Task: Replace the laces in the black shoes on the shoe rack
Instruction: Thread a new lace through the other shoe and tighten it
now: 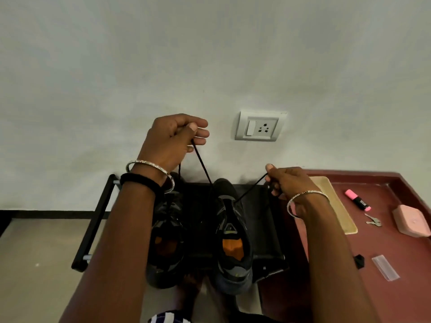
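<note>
Two black shoes with orange insoles stand side by side on the black shoe rack [93, 224]. My left forearm partly covers the left shoe [166, 243]. A black lace [203, 163] runs from the right shoe [233, 231] out to both hands. My left hand [173, 138] is raised in front of the wall and pinches one end of the lace between thumb and fingers. My right hand [285, 183] is lower, to the right of the shoe, and pinches the other end, so both strands are pulled taut.
A white wall socket [260, 125] is on the wall behind. At the right, a dark red surface [396, 299] holds a beige tray [338, 206], a pink highlighter [358, 199], keys [373, 221], a pink box [411, 223] and a clear plastic packet [384, 268].
</note>
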